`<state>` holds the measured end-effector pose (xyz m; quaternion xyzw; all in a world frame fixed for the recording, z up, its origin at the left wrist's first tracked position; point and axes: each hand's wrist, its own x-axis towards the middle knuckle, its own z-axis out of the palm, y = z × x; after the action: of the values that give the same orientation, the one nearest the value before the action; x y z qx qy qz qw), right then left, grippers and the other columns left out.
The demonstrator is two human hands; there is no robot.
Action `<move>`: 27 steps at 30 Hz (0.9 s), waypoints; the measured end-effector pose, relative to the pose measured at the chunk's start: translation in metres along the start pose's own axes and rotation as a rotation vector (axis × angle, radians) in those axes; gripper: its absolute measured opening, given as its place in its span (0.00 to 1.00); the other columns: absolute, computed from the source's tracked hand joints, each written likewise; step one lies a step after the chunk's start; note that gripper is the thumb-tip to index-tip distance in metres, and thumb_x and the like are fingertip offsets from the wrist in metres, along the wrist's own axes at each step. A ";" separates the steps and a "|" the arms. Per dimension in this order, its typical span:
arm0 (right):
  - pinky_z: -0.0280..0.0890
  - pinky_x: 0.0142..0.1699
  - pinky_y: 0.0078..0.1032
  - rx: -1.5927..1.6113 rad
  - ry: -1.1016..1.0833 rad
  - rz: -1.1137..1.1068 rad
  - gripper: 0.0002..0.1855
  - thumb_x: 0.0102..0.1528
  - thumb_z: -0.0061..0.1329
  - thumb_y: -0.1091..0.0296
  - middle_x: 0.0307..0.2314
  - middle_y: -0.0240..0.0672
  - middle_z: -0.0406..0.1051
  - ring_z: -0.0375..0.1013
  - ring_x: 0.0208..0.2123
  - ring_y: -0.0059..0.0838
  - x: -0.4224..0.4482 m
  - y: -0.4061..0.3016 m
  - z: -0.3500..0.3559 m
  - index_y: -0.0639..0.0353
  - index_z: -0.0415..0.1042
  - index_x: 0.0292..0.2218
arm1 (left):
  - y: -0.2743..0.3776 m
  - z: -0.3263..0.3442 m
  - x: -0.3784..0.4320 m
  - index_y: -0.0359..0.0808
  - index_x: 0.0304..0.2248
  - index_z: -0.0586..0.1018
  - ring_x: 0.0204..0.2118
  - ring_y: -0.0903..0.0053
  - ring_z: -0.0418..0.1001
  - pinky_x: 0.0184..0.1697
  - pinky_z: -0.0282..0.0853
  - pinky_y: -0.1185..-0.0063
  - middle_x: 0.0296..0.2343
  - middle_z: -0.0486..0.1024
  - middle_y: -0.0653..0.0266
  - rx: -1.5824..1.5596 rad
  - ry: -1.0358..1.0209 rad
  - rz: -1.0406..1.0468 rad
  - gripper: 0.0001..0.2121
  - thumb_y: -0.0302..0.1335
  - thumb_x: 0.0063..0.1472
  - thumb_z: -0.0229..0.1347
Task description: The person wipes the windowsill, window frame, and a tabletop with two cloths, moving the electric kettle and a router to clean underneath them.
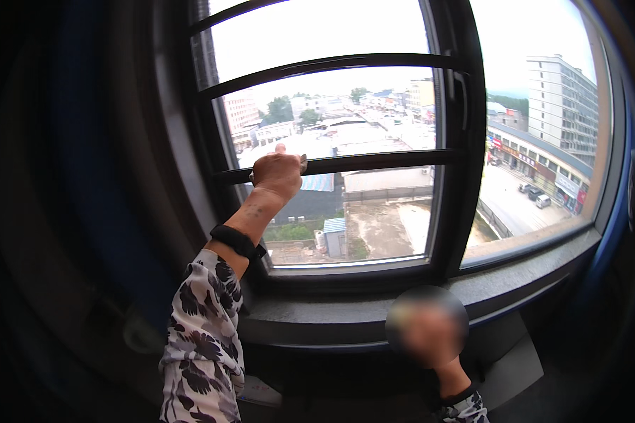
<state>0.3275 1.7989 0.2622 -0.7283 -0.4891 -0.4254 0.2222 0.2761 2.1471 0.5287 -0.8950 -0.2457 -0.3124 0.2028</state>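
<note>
My left hand is closed around the lower dark crossbar of the window, near its left end. Bits of a thin greyish cloth stick out from under the fingers, between my palm and the bar. Behind the bar is the tall window pane in its dark frame. My right hand is lower and to the right, at the front edge of the window sill. A blurred patch covers it, so its fingers and anything in them cannot be made out.
A second crossbar runs higher across the window. A handle sits on the right frame post. To the right is another pane, with buildings and parked cars outside. Below the sill lies a pale flat object, partly hidden by my sleeve.
</note>
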 end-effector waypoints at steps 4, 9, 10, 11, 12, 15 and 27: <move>0.68 0.33 0.32 0.087 0.037 0.013 0.08 0.52 0.47 0.68 0.26 0.38 0.72 0.72 0.27 0.35 0.008 -0.006 -0.005 0.59 0.74 0.34 | 0.072 -0.018 0.016 0.38 0.33 0.82 0.35 0.60 0.78 0.37 0.73 0.69 0.44 0.73 0.46 0.007 -0.136 0.116 0.11 0.24 0.53 0.48; 0.66 0.32 0.33 0.158 0.124 0.032 0.07 0.52 0.47 0.68 0.26 0.38 0.71 0.70 0.26 0.35 -0.002 0.001 0.010 0.57 0.73 0.34 | 0.155 -0.028 0.051 0.36 0.29 0.83 0.32 0.67 0.79 0.34 0.74 0.73 0.30 0.79 0.54 -0.031 -0.218 0.241 0.09 0.28 0.55 0.51; 0.68 0.37 0.32 0.128 0.059 0.048 0.10 0.53 0.48 0.69 0.31 0.38 0.72 0.72 0.31 0.34 -0.009 0.002 0.011 0.59 0.72 0.38 | 0.175 -0.032 0.056 0.35 0.28 0.83 0.31 0.68 0.79 0.34 0.74 0.74 0.28 0.80 0.56 0.004 -0.207 0.278 0.09 0.29 0.56 0.52; 0.68 0.44 0.30 0.952 -0.005 0.358 0.14 0.55 0.49 0.69 0.37 0.38 0.72 0.72 0.39 0.34 -0.001 -0.001 -0.004 0.60 0.71 0.43 | 0.194 -0.034 0.054 0.36 0.29 0.84 0.31 0.68 0.79 0.35 0.74 0.74 0.27 0.80 0.57 -0.012 -0.151 0.275 0.08 0.26 0.56 0.53; 0.67 0.47 0.29 1.059 -0.051 0.407 0.15 0.56 0.49 0.69 0.40 0.38 0.71 0.71 0.42 0.33 -0.003 0.000 -0.003 0.60 0.70 0.45 | 0.213 -0.039 0.056 0.35 0.29 0.84 0.33 0.69 0.79 0.35 0.74 0.73 0.27 0.80 0.57 -0.024 -0.173 0.279 0.08 0.27 0.57 0.53; 0.66 0.50 0.29 1.178 -0.068 0.437 0.17 0.56 0.49 0.69 0.43 0.38 0.70 0.70 0.45 0.33 0.000 -0.006 -0.009 0.60 0.69 0.47 | 0.255 -0.046 0.062 0.34 0.31 0.83 0.35 0.68 0.79 0.36 0.74 0.73 0.27 0.80 0.56 -0.063 -0.159 0.325 0.09 0.28 0.57 0.53; 0.66 0.42 0.37 0.323 0.111 0.153 0.12 0.56 0.46 0.65 0.34 0.40 0.71 0.71 0.35 0.38 -0.015 0.006 0.017 0.58 0.71 0.41 | 0.225 -0.012 0.058 0.26 0.41 0.78 0.32 0.70 0.78 0.37 0.75 0.78 0.31 0.77 0.53 -1.526 -0.556 0.086 0.16 0.20 0.52 0.49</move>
<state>0.3372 1.8008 0.2411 -0.6935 -0.4812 -0.3629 0.3947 0.4383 1.9796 0.5281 -0.8402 0.0280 -0.1520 -0.5198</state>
